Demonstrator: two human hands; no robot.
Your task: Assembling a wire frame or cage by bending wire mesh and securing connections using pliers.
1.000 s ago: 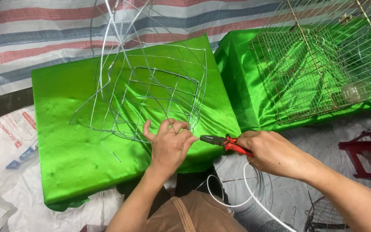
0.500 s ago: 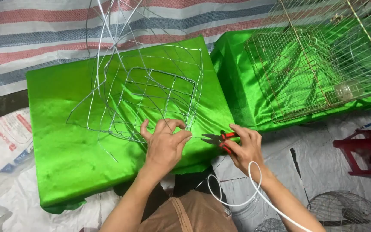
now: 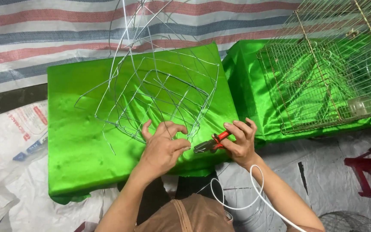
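1. Right hand [image 3: 239,141] has come in from 3 o'clock and now grips the red pliers [image 3: 211,144], nose beside the left hand [image 3: 164,148].
2. Left hand stays pinching the wire frame [image 3: 159,94] on the green table [image 3: 78,146].
3. Pliers now reach the pinched wire.

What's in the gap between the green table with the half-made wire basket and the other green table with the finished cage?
In the head view, nothing fills it: the wire basket's table and the cage's table are split only by a narrow dark slit. The right hand, holding red-handled pliers, sits at its near end.
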